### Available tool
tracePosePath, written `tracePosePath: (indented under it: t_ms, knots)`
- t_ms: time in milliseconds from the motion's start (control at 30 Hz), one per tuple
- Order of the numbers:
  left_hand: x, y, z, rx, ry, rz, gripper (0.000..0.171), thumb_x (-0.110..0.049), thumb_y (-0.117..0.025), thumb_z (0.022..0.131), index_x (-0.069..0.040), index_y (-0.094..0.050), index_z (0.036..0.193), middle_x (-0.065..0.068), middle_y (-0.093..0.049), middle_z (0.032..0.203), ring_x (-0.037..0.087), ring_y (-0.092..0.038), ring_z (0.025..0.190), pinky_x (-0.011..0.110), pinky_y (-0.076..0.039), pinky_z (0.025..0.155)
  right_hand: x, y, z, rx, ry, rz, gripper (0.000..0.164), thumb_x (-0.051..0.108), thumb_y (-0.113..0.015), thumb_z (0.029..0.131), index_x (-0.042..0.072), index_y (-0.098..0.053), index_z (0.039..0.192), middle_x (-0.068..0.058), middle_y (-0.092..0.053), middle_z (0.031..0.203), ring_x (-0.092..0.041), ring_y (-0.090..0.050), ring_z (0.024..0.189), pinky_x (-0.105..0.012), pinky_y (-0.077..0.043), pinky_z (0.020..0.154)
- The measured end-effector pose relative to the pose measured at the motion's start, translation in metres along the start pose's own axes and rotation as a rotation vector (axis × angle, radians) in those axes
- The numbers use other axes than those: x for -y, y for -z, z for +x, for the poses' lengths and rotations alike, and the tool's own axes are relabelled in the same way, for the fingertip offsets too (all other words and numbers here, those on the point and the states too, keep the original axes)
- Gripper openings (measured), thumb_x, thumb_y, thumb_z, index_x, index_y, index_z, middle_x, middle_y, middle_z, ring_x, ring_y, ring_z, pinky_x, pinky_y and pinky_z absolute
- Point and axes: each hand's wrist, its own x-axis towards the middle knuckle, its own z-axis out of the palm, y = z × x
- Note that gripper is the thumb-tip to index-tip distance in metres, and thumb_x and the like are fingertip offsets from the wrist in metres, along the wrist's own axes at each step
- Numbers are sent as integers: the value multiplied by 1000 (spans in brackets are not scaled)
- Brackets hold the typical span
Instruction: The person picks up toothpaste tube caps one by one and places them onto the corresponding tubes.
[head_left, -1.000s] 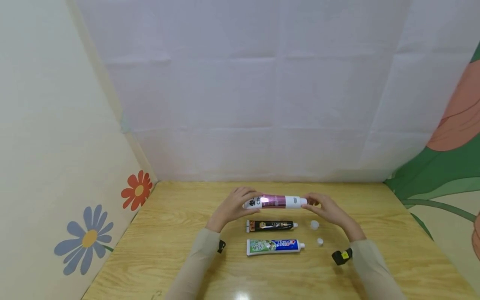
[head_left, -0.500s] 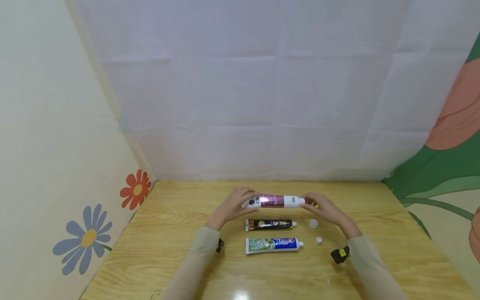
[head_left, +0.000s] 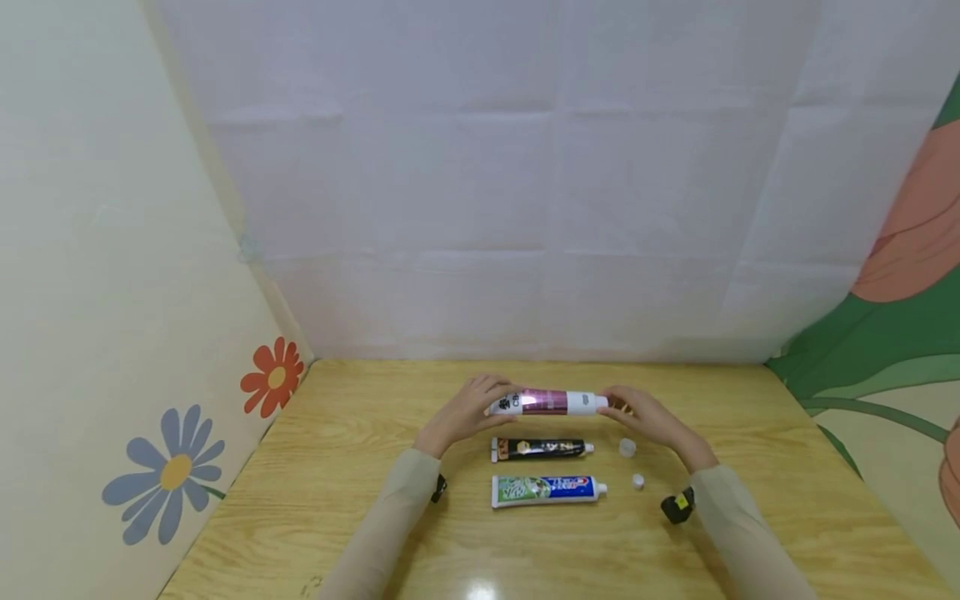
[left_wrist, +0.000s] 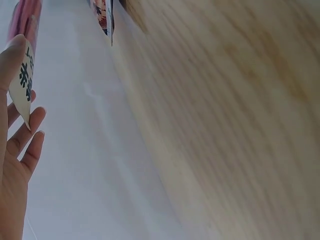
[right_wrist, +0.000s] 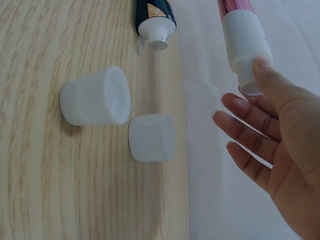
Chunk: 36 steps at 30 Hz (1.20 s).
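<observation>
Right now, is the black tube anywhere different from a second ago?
No. In the head view, the black tube keeps its place relative to the table's back edge; the slight shift is shared by the whole picture.

Your pink-and-white tube [head_left: 545, 402] looks like smooth plastic, its pink band glossy as foil. At its six o'clock, the black tube [head_left: 547, 448] and the blue-and-green tube [head_left: 546, 490] shine too. The caps [right_wrist: 92, 97] at its four o'clock are matt white plastic. Your table [head_left: 300, 500] is wood-grained, softly glossy; the creased sheet [head_left: 450, 167] at your twelve o'clock is matt, cloth or paper.
</observation>
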Motion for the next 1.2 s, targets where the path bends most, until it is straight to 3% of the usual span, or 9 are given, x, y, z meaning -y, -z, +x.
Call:
tracePosePath:
  t_ms: [367,700,1200]
  knots:
    - [6,-6,2,33,-19,-22,56,-34,-68,83,-20,-48,134,1,-56,122,15,-49,113,35,-37,102,-11,-2,5,38,-24,5,30,37,-54,92,13,-60,108,1,-61,87,-9,-54,79,-26,-48,71]
    - [10,-9,3,100,-24,20,54,-36,-64,86,-18,-48,134,0,-56,120,14,-51,111,35,-37,102,-17,-6,7,73,-35,-5,29,37,-54,92,12,-61,106,7,-58,84,-7,-53,77,-25,-47,69]
    - [11,-11,5,270,121,-17,55,-45,-61,85,-23,-48,133,-4,-55,124,13,-51,113,37,-36,103,-22,-7,10,127,-7,-31,27,29,-54,94,7,-60,107,3,-60,84,-7,-54,74,-24,-47,67]
